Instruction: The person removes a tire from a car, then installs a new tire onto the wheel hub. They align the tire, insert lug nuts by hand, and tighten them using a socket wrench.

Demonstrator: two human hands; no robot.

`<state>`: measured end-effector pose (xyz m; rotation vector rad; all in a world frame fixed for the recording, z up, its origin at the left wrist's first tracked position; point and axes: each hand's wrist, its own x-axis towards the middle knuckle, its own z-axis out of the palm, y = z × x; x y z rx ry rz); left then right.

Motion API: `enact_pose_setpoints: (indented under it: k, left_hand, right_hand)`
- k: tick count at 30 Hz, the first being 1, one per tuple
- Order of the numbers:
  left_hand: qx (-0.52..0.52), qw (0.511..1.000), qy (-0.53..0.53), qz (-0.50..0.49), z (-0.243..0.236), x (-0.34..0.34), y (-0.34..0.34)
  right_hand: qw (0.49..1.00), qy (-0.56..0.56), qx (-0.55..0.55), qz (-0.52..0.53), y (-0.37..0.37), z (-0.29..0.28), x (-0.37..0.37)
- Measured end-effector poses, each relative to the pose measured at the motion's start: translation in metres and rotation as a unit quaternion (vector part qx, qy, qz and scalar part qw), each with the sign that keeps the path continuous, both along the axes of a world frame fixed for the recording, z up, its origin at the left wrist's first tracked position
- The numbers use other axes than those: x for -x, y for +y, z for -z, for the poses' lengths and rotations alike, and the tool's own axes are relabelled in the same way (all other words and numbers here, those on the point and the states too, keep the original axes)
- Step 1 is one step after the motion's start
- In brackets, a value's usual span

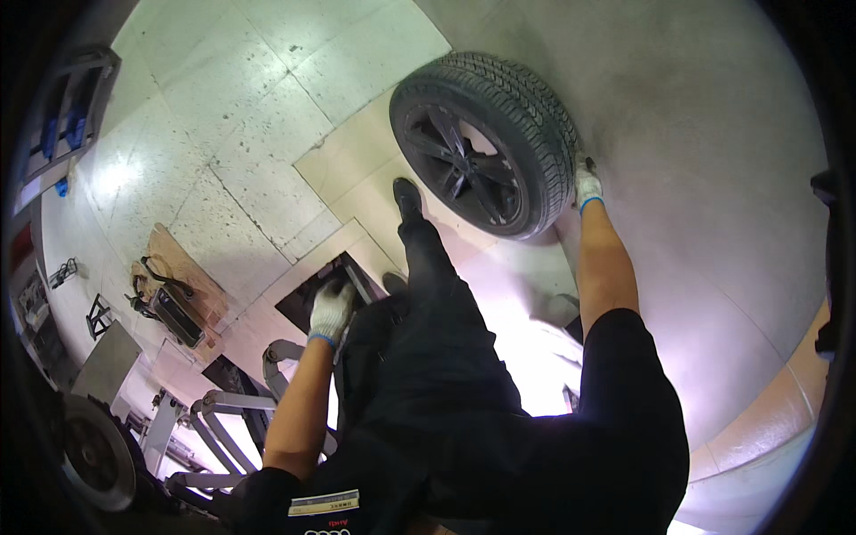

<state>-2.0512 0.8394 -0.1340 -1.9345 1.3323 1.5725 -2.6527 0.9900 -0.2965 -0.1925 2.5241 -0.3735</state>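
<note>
A car wheel (486, 143) with a black tyre and dark spoked rim stands upright on the grey floor ahead of me. My right hand (586, 186), in a white glove with a blue cuff, rests on the tyre's tread at its right side. My left hand (331, 311), gloved the same way, hangs loosely curled beside my left thigh and holds nothing I can see. My dark trouser leg and black shoe (407, 196) reach forward to just left of the wheel.
A floor recess with a lift frame (332, 283) lies under my left hand. Grey lift arms (223, 410) and another wheel (94, 455) are at lower left. A piece of cardboard with a dark tool (174, 312) lies at left. A tool cart (62, 116) stands upper left.
</note>
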Motion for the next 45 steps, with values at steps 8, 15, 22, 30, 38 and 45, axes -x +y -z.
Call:
enact_pose_setpoints:
  k: [8,15,22,30,38,45]
  left_hand:
    - [0.183,0.945,0.105,0.252,0.021,0.267,-0.136]
    - [0.262,0.807,0.09,0.522,0.008,0.363,-0.114]
    - [0.281,0.836,0.109,0.459,0.035,0.269,-0.201]
    - [0.2,0.962,0.07,0.175,0.071,0.145,-0.23]
    - [-0.055,0.937,0.175,-0.297,0.071,0.095,-0.119]
    - [0.067,0.89,0.239,-0.383,0.121,0.114,-0.101]
  right_hand:
    - [0.998,-0.025,0.025,0.047,-0.025,-0.049,-0.044]
    - [0.989,-0.001,-0.101,-0.105,-0.11,-0.089,-0.108]
    - [0.965,0.096,0.07,-0.233,-0.074,-0.008,-0.142]
    - [0.942,0.088,-0.052,-0.318,-0.184,-0.013,-0.163]
    - [0.885,0.116,-0.037,-0.45,-0.268,-0.013,-0.183]
    - [0.768,0.176,-0.063,-0.613,-0.414,-0.073,-0.322]
